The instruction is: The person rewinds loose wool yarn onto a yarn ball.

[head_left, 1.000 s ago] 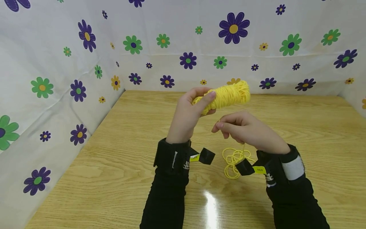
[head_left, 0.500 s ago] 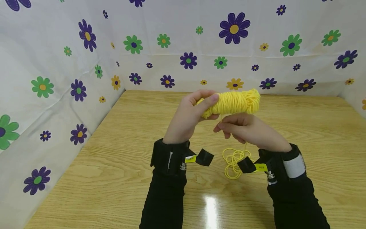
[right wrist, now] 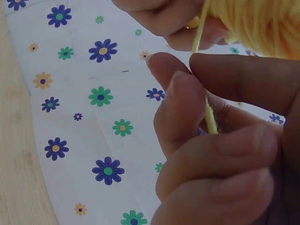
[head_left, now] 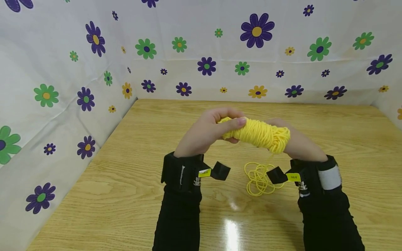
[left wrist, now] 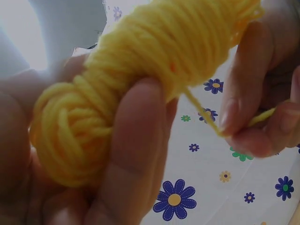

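My left hand (head_left: 210, 130) grips one end of a wound skein of yellow yarn (head_left: 262, 133), thumb on the near side. The skein is held above the table, its free end tilted down to the right. Behind it is my right hand (head_left: 296, 139), its fingers hidden by the skein in the head view. In the left wrist view a yarn strand (left wrist: 201, 110) runs from the skein to the right hand's thumb and fingertip (left wrist: 232, 117), which pinch it. The right wrist view shows the strand passing on through the curled fingers (right wrist: 220, 159).
A loose tangle of yellow yarn (head_left: 259, 179) lies on the wooden table (head_left: 125, 195) below the hands. White flowered cloth (head_left: 188, 45) hangs behind the table and along its left side. Each wrist wears a black strap with a small camera.
The skein has swung round, its right end dropping from raised to tilted down, now in front of the right hand. Both hands shift slightly; the right keeps its pinch on the strand.
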A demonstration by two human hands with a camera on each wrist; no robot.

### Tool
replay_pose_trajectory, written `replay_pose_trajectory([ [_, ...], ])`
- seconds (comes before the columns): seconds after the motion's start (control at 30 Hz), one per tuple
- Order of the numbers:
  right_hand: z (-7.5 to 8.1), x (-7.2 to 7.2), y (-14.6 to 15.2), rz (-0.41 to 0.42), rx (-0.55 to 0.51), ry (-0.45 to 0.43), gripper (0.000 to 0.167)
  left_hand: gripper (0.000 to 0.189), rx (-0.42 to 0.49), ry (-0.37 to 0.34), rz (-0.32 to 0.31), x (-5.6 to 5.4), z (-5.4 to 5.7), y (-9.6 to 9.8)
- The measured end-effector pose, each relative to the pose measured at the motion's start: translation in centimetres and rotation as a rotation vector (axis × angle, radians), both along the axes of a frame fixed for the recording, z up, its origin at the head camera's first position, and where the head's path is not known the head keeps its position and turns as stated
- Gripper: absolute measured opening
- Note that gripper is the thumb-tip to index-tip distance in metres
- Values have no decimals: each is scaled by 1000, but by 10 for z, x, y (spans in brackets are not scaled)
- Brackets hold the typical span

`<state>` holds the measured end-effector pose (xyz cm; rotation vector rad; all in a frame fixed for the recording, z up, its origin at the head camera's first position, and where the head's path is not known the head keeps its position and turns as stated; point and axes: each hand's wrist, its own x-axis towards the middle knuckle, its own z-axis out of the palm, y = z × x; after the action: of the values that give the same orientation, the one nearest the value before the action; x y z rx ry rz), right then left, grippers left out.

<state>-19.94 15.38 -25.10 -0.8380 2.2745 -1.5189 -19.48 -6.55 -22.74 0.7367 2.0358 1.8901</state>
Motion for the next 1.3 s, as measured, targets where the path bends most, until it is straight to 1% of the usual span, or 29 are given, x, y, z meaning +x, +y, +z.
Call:
replay_pose_trajectory([
  [0.07,0,-2,1,38,-33,28,14,21,-31,5,-27,0,0,0],
  [0.13,0,-3,1,69,-49,17,15,20,-72,18,-51,1,0,0],
  [0.17,1,-3,1,75,-47,-2,15,20,-91,28,-63,1,0,-1],
  [0.27,3,-2,1,52,-36,-67,21,21,-157,56,-88,1,1,-1],
  [0.37,6,0,1,12,-9,-90,28,22,-215,76,-109,1,1,-1],
  [0.5,7,1,2,-31,3,-66,26,23,-263,76,-125,0,0,0],
  [0.57,7,2,3,-44,-11,-58,25,24,-275,69,-124,0,-1,0],
  [0.8,9,3,5,-91,-60,-27,22,25,-314,47,-79,-1,-1,1],
  [0.93,11,5,5,-107,-87,-13,21,25,-322,36,-37,-2,-2,2],
  [1.03,12,7,5,-116,-96,-2,20,25,-329,43,-3,-2,-3,2],
  [1.13,13,9,5,-124,-104,-3,20,26,-320,36,39,-2,-4,2],
  [1.3,15,11,5,-139,-107,-10,20,30,-280,17,139,-5,-7,3],
])
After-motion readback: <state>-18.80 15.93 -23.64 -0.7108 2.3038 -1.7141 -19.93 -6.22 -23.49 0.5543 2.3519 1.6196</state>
